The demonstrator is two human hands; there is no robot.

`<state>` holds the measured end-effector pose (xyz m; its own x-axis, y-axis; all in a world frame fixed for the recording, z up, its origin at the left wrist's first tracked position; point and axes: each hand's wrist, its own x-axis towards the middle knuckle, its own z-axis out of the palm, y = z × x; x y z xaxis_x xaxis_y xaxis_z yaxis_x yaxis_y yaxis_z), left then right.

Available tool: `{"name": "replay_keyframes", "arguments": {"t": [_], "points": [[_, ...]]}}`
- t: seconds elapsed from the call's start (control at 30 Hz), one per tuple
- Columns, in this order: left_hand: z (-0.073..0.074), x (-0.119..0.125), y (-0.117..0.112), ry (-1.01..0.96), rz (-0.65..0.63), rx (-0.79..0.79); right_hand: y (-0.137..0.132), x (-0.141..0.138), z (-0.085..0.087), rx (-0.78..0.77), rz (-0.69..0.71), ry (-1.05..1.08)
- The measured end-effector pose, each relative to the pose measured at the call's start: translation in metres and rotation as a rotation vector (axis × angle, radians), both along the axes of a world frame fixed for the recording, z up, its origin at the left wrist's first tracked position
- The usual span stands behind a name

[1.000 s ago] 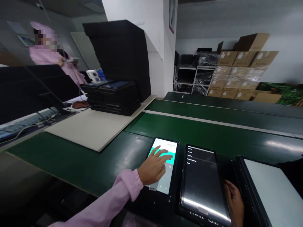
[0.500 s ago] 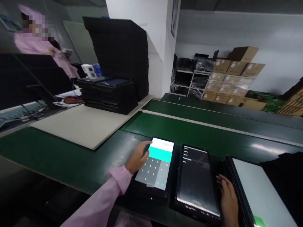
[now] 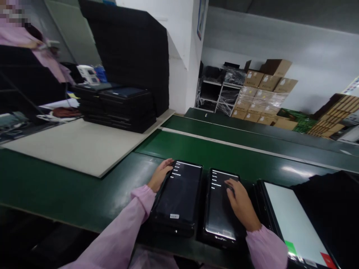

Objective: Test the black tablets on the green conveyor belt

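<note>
Going two-handed at a green counter (image 3: pixel 56 190)

Starting far left, there's a co-worker (image 3: pixel 17 35) in pink, cut off by the frame, behind a big dark panel (image 3: pixel 25 71). Next comes a pale board (image 3: pixel 67 144) with a stack of black devices (image 3: pixel 117 108) piled on its far end, plus a tall black block (image 3: pixel 131 52) right behind, up against a white pillar (image 3: pixel 182 52).

Then the fun part. The left hand (image 3: pixel 160 175) is at the upper left edge of the left tablet (image 3: pixel 179 194), fingers bent along that side. Can't tell if it's actually gripping or just leaning there. That tablet lies face up on the near part of the counter, dark screen, small white menu up top, little label near the bottom.

Just beside it, with a narrow gap, is the right tablet (image 3: pixel 220 213), also face up with the same kind of menu ("Change Language" is readable). The right hand (image 3: pixel 241 203) is over its upper right side, loose and unclenched, nothing in it. Can't tell if a fingertip meets the glass.

Behind that, cardboard boxes (image 3: pixel 262 99) are stacked by the wall. Closer in, a white-screened device (image 3: pixel 291 213) shows green and red corner squares.
</note>
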<state>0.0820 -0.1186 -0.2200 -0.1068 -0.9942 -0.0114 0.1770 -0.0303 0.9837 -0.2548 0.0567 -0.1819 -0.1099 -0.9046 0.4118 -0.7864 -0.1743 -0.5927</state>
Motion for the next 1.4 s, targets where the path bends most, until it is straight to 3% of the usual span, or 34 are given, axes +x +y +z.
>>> {"name": "replay_keyframes", "arguments": {"t": [0.2, 0.37, 0.5, 0.63, 0.73, 0.93, 1.2, 1.4], "points": [[0.001, -0.007, -0.006, -0.065, 0.014, -0.042, 0.039, -0.028, -0.021, 0.122, -0.349, -0.466], [0.006, -0.006, 0.002, -0.115, 0.035, -0.069, 0.056, -0.023, -0.028, 0.168, -0.419, -0.832], [0.008, 0.007, 0.036, -0.046, 0.004, 0.069, 0.062, -0.012, -0.029, 0.184, -0.457, -0.942], [0.001, 0.02, 0.071, -0.001, 0.034, 0.102, 0.065, -0.007, -0.03, 0.194, -0.493, -0.995], [-0.008, 0.024, 0.082, 0.098, 0.057, 0.114, 0.065, -0.004, -0.03, 0.184, -0.529, -0.982], [-0.02, 0.024, 0.08, 0.192, 0.042, 0.135, 0.064, -0.001, -0.027, 0.185, -0.537, -0.943], [-0.016, 0.02, 0.081, 0.18, 0.074, 0.091, 0.062, 0.0, -0.026, 0.196, -0.522, -0.878], [-0.019, 0.019, 0.079, 0.232, 0.083, 0.054, 0.062, 0.001, -0.018, 0.281, -0.63, -0.855]]}}
